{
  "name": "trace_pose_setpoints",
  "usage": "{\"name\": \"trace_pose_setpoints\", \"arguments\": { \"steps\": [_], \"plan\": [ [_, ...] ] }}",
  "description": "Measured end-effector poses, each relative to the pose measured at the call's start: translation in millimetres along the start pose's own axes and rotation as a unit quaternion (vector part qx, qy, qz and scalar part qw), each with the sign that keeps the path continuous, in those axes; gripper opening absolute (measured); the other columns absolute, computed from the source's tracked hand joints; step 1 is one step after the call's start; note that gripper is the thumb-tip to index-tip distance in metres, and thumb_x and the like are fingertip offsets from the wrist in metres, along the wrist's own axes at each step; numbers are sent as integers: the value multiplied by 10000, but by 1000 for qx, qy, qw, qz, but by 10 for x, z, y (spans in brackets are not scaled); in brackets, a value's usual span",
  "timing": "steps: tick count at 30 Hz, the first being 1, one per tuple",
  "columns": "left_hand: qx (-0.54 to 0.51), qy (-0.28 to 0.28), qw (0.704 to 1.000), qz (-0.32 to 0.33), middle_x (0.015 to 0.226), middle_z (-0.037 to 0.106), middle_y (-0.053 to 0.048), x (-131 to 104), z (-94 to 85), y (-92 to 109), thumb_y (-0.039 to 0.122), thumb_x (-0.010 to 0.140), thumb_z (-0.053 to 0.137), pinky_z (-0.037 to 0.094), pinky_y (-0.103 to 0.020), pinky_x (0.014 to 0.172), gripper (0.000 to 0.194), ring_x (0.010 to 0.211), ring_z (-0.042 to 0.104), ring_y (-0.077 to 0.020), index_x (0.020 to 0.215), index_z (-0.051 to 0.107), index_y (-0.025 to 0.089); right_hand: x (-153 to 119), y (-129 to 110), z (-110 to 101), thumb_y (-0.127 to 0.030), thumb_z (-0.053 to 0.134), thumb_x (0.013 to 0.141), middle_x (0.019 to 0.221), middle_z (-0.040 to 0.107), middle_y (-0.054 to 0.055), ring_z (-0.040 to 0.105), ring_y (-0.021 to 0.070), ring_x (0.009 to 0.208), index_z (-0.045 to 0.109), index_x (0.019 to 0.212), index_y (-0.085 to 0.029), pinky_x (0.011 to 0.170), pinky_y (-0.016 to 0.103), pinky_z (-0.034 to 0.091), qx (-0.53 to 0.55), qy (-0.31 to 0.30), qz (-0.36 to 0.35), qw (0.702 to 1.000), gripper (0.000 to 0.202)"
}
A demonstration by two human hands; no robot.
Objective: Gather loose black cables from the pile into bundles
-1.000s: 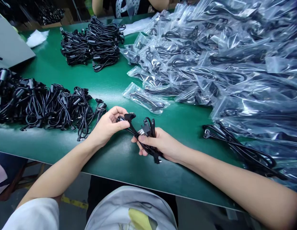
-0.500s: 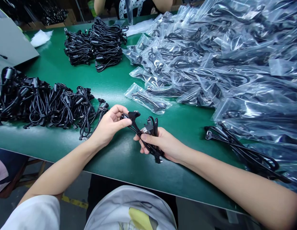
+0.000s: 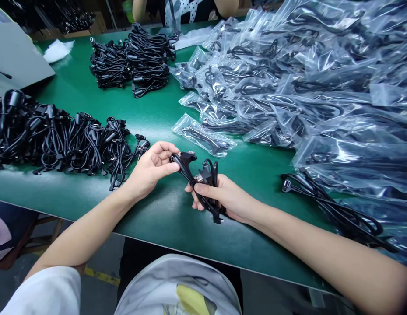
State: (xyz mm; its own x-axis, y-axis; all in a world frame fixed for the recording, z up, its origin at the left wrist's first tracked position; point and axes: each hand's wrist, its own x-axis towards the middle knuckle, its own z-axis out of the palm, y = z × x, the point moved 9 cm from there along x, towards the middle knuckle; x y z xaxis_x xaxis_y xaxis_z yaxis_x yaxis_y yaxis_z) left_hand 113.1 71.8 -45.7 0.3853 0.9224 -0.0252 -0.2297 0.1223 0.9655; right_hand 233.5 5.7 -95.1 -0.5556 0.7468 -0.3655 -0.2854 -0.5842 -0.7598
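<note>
In the head view, a black cable bundle [image 3: 187, 174] with plugs at its ends is held above the green table [image 3: 147, 218]. My right hand [image 3: 219, 194] is closed around its lower part, thumb on top, with a looped end and a metal connector sticking up past the thumb. My left hand [image 3: 156, 168] pinches the upper looped end between thumb and fingers, beside a black angled plug [image 3: 189, 156]. Just beyond the hands lies one clear bag [image 3: 203, 134] with a cable inside. Left of my left hand is a row of coiled black cables [image 3: 92, 140].
Bagged cables [image 3: 289, 87] are heaped over the right side. Loose cables [image 3: 328, 201] lie near my right forearm. A stack of bundled cables [image 3: 134, 59] sits at the back, a grey box [image 3: 19, 57] at the left. Another person's arm [image 3: 139, 9] shows across the table.
The hands keep the same hold on the cable bundle. My left hand and the upper looped end have shifted very slightly right; the view has also moved a little.
</note>
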Motion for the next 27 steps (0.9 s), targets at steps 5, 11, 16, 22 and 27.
{"name": "trace_pose_setpoints", "arguments": {
  "steps": [5,11,16,22,27],
  "plan": [
    [8,1,1000,9,929,687,-3,-1,0,-4,203,722,853,517,-211,813,326,870,662,-110,961,632,189,-15,11,24,-416,848,742,638,671,-4,649,108,547,726,859,-116,642,261,566,15,-14,9,1000,345],
    [52,-11,998,24,1004,677,-29,-16,9,-3,315,762,829,510,-240,836,365,923,644,-142,1047,632,202,-15,-29,43,-412,831,758,691,685,3,656,109,569,717,881,-113,665,267,567,12,-20,-4,1000,343],
    [222,0,972,80,1048,666,-57,-74,18,189,400,788,789,485,-311,945,327,1022,613,-202,1019,671,202,-55,-70,-21,-385,803,770,725,685,4,657,115,573,671,822,-145,579,236,515,-90,60,-32,994,279],
    [290,-17,953,92,1211,667,-74,-67,10,297,333,868,704,456,-342,1045,290,1174,585,-228,1140,735,238,-154,-180,-93,-382,727,792,708,647,2,588,107,513,617,839,-171,484,245,483,-144,154,-68,975,242],
    [229,10,971,70,1147,708,-60,-18,-128,211,318,888,689,469,-318,1014,214,1115,618,-212,1073,761,238,-190,-237,-52,-324,625,840,793,652,24,625,144,600,623,901,-190,536,281,519,-235,157,-118,952,147]
  ]
}}
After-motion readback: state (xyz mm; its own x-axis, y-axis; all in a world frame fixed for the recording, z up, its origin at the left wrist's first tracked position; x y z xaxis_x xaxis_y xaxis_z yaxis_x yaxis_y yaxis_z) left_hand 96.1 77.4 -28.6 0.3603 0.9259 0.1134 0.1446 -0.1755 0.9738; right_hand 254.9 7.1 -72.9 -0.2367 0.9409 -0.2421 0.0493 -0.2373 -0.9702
